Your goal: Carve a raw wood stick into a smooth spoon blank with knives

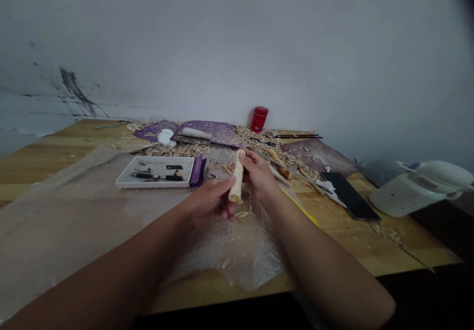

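Note:
A short, pale piece of carved wood (237,178), roughly round in section, is held between both hands above the plastic-covered table. My left hand (213,199) grips its lower end, thumb along the side and fingers curled beneath. Near the upper end, my right hand (259,171) pinches it between thumb and fingers. Some fingers of each hand are hidden behind the wood or the palm. Below the hands, a few curled wood shavings (244,215) lie on the clear plastic sheet (255,266).
Left of the hands sits a white tray (124,184) with several dark tools. Behind are heaped shavings (177,150), purple wrapping (222,131) and a red canister (259,119) by the wall. A black phone (351,196) and a white lidded pot (396,196) stand at right.

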Motion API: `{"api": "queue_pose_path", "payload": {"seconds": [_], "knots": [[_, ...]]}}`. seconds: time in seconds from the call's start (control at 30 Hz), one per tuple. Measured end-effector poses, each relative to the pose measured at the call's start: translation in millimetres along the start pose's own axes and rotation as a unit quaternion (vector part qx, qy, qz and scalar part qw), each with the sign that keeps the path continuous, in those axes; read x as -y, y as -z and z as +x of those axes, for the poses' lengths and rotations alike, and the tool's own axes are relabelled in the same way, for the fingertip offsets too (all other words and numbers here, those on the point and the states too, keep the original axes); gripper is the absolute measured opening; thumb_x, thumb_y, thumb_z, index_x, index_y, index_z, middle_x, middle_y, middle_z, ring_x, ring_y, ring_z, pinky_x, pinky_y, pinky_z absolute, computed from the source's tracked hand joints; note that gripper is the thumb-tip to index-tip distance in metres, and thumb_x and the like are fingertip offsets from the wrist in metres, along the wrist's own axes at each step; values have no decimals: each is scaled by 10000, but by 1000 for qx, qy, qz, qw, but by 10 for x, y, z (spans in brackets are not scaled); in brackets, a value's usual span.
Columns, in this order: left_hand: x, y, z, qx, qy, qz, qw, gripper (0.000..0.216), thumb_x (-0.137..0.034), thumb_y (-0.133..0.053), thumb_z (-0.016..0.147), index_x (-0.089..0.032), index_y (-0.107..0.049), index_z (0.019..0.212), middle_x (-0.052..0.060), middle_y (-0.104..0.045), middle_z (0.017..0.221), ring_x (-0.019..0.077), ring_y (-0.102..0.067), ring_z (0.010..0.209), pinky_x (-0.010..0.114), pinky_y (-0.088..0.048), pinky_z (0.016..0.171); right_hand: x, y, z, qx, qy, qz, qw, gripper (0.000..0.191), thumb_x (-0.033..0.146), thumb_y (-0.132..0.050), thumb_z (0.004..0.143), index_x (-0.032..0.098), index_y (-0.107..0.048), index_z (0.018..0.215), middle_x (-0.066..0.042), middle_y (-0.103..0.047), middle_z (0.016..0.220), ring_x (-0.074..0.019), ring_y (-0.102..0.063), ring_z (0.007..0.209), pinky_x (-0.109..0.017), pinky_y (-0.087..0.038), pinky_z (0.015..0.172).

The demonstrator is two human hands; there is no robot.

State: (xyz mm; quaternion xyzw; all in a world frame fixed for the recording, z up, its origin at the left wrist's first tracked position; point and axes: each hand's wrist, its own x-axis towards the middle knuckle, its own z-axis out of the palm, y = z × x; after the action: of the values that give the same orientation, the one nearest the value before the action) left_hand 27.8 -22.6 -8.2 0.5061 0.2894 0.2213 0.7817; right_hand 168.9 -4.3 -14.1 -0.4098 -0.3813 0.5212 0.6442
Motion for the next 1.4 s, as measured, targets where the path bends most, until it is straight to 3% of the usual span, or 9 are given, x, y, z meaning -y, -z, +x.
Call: {"api": "queue_pose_path", "payload": {"seconds": [0.47, 0.73, 1.0, 1.07, 1.17, 1.27, 1.4], "knots": [[5, -69, -47, 27, 5, 5, 1000, 378, -479, -388, 768, -135, -486, 644, -15, -507, 436, 68, -433, 324, 271, -447, 488, -54, 4, 12, 18, 20, -97, 995, 305, 429, -601, 632, 211, -524, 830, 68, -469, 578, -57, -414, 468, -191, -336, 468], [4, -78, -78, 75, 4, 43, 996, 405, -499, -367, 767, -150, -440, 576, -60, -396, 397, 50, -363, 311, 290, -459, 511, -15, -1, -2, -3, 6, -162, 987, 250, 411, -598, 619, 197, -489, 689, 77, -439, 497, -61, -381, 420, -197, -304, 432], [28, -76, -35, 32, 37, 134, 990, 345, -455, -399, 764, -140, -467, 639, -33, -461, 439, 73, -431, 351, 236, -400, 430, -27, 54, 26, -34, 112, -273, 955, 273, 451, -600, 605, 199, -535, 686, 68, -435, 489, -64, -349, 421, -193, -262, 404], [36, -68, -24, 33, 32, 162, 986, 312, -433, -415, 760, -142, -463, 660, -22, -485, 467, 85, -460, 383, 223, -384, 417, -22, 34, 9, -27, 127, -251, 959, 267, 451, -589, 625, 200, -549, 708, 62, -447, 503, -64, -356, 429, -190, -264, 403], [31, -57, -18, 34, 16, 195, 980, 278, -411, -415, 762, -144, -457, 698, -10, -510, 516, 101, -501, 446, 222, -392, 434, 5, -14, -21, -20, 100, -130, 986, 269, 471, -538, 673, 209, -551, 737, 67, -436, 493, -60, -348, 399, -186, -269, 381], [0, -53, -28, 32, 0, 227, 973, 266, -399, -408, 767, -140, -454, 723, -12, -512, 546, 99, -506, 467, 227, -405, 458, 51, -47, -48, -8, 26, -43, 999, 339, 533, -482, 692, 205, -556, 735, 79, -370, 417, -56, -282, 331, -185, -193, 318], [-51, -66, -65, 30, -22, 266, 963, 249, -381, -419, 763, -138, -467, 743, -17, -499, 581, 97, -501, 493, 236, -415, 484, 110, -56, -117, 96, -67, -20, 993, 447, 581, -444, 691, 161, -596, 712, 70, -366, 405, -40, -230, 311, -188, -137, 296]]}}
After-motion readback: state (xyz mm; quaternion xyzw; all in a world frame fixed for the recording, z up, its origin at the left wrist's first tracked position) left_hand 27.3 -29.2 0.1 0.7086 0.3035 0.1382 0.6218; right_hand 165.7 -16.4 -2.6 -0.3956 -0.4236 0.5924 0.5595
